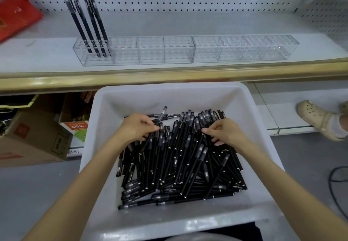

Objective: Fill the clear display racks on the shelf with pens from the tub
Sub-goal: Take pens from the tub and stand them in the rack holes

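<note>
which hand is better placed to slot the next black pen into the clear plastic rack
Likely left: the left hand grips a raised black pen, and the clear rack's part-filled end is leftward.

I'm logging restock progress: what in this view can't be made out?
Head view:
Right hand: fingertips buried among pens, so whether it holds one is hidden.
Racks: clear holes too faint to count.
Pen print: too small to read.
Tub: near rim partly cut off by the bottom edge.
</note>
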Available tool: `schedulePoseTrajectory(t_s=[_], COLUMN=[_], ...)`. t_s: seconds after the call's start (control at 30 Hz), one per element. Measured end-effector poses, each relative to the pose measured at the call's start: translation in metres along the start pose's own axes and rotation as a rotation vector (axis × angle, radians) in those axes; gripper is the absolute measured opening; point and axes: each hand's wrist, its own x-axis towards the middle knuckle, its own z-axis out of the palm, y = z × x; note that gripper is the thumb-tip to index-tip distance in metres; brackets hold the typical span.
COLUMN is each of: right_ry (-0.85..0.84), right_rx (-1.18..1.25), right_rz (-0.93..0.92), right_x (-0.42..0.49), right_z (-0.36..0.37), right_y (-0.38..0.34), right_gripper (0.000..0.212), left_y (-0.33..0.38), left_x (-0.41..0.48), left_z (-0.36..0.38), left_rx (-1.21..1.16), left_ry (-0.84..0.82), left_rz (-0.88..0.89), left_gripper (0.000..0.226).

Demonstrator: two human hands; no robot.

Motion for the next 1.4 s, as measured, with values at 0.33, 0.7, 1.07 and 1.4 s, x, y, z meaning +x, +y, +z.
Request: schedulePoseTrajectory(t_s=[0.33, 0.7, 1.07, 1.4], right_ry=[0.175, 0.085, -0.209, -0.115], right_rx=[-0.035, -0.071, 0.319, 0.343], right_rz=[0.006, 0.035, -0.487, -0.867], right_x=[0.010, 0.023, -0.010, 0.049], right_z=[-0.001, -0.003, -0.014, 0.021], right_y=[0.005, -0.016, -0.165, -0.308], right_gripper=[0.021, 0.020, 0.016, 0.021], left_y=[0.003, 0.002, 0.023, 0.036], left_x=[-0.029, -0.033, -0.043, -0.031], left_z=[0.004, -0.006, -0.067, -0.127], left_rx=[-0.156, -0.273, -0.339, -0.495], left_ry=[-0.071, 0.041, 0.349, 0.539], left_rz=[0.042, 0.085, 0.322, 0.414], left_gripper=[0.005, 0.018, 0.005, 0.004])
